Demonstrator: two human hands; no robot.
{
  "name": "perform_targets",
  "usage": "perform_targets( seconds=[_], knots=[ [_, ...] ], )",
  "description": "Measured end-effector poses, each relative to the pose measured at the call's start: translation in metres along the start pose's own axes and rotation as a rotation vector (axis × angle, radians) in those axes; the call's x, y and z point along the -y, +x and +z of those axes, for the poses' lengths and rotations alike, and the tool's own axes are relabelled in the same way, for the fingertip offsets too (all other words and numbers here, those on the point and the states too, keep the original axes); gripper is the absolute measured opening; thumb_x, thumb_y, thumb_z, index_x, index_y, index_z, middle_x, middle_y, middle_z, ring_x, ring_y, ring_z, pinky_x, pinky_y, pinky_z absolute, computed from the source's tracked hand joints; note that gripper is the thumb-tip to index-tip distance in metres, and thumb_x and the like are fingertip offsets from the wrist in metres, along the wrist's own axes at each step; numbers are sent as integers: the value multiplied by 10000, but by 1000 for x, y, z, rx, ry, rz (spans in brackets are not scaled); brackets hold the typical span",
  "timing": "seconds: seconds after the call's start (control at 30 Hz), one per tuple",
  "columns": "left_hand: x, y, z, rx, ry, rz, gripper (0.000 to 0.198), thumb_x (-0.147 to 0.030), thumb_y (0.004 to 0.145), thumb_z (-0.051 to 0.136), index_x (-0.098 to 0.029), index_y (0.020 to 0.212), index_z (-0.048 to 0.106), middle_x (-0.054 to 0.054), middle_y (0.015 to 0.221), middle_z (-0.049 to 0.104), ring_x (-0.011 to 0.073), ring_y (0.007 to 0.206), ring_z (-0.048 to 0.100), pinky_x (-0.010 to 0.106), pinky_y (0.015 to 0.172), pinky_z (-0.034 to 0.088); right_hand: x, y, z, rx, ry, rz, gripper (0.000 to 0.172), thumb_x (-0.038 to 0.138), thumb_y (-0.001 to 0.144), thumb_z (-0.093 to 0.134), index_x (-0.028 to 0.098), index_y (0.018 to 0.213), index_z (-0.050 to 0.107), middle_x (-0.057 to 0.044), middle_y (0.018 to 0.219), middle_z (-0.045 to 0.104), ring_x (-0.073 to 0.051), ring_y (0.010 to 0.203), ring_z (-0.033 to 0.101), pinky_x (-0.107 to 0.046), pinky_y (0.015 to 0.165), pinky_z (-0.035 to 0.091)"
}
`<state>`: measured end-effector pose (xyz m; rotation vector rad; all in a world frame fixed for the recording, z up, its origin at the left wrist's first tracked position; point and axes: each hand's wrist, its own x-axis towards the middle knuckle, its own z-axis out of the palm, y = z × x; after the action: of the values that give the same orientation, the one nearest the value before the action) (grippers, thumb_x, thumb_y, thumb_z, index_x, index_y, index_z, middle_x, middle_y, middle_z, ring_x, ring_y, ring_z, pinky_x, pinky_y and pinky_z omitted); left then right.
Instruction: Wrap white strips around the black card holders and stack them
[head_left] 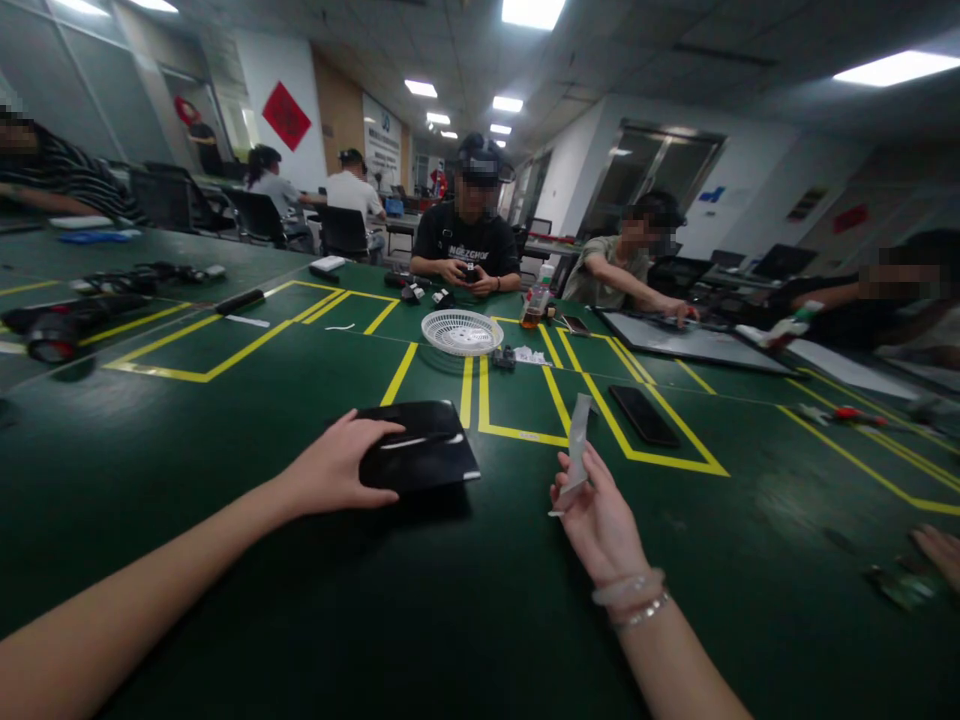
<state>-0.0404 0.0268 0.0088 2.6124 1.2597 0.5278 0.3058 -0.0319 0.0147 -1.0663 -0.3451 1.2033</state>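
My left hand (336,468) rests on the left edge of a black glossy tablet (420,445) that lies flat on the green table (480,600), with the fingers curled over its edge. My right hand (600,515) is raised just right of the tablet, palm up, and pinches a thin grey-white strip (579,435) that stands upright between its fingers. Two bracelets circle my right wrist.
A black phone (643,414) lies inside yellow tape lines to the right. A white round basket (462,332) sits further back. Across the table sit several people, one holding a small device. Another person's hand (937,552) shows at the right edge. Dark gear (67,325) lies far left.
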Motion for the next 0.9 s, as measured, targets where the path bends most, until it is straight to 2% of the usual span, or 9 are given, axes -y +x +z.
perform_targets(
  seconds=[0.13,0.23,0.33,0.43,0.5,0.63,0.73,0.83,0.9],
  knots=[
    [-46,-6,12,89,-98,177,818,-483,704,839,-236,1400,486,103,1374,535,328,1284,482,596,1184,163,-6,0,0,108,-150,-91,433,348,825,714,334,1237,580,18,1059,725,-155,878,711,-259,700,608],
    [-57,-8,19,130,-88,217,812,-452,700,847,-228,1397,493,112,1377,524,334,1289,477,611,1180,162,-11,-5,3,174,-223,-143,490,394,802,733,306,1263,592,-21,1138,721,-224,1087,675,-360,881,588],
    [-56,-8,25,126,-31,232,826,-487,704,844,-216,1401,495,125,1388,508,342,1294,470,622,1175,167,-14,-11,7,270,-303,-223,480,422,808,730,289,1257,625,-41,1197,707,-242,1143,649,-442,1030,495],
    [-53,-9,28,43,63,307,786,-558,757,794,-203,1396,504,136,1422,475,348,1318,438,598,1178,198,-16,-17,8,413,-530,-344,416,426,873,669,286,1263,636,-60,1261,679,-238,1108,660,-472,1031,479],
    [-52,-13,27,-59,128,411,640,-516,852,712,-196,1375,528,135,1416,479,340,1315,439,552,1176,245,-16,-21,8,552,-800,-471,349,395,937,584,294,1267,636,-66,1292,660,-240,1119,650,-500,1033,463],
    [-50,-20,24,-235,206,586,359,-320,960,552,-212,1299,601,100,1259,599,287,1189,550,457,1110,356,-20,-35,9,816,-1427,-799,384,208,998,436,372,1314,582,-25,1292,651,-218,1229,572,-616,1149,227],
    [-51,-18,24,-166,229,574,234,-301,963,548,-196,1118,688,80,1123,648,256,1069,598,429,1040,400,-24,-46,12,880,-1690,-910,386,177,958,497,395,1254,617,-21,1315,628,-244,1247,545,-645,1136,209],
    [-54,-13,27,-36,234,533,198,-339,946,599,-175,947,711,69,1026,664,236,976,611,414,982,421,-27,-53,14,845,-1789,-974,310,270,951,551,386,1226,637,-40,1404,565,-292,1357,437,-652,1134,207],
    [-55,-10,29,11,225,507,215,-375,923,639,-172,923,710,69,1019,671,239,961,611,418,970,420,-28,-54,14,834,-1813,-996,297,291,953,555,380,1225,636,-44,1429,544,-299,1389,398,-649,1138,205]
  ],
)
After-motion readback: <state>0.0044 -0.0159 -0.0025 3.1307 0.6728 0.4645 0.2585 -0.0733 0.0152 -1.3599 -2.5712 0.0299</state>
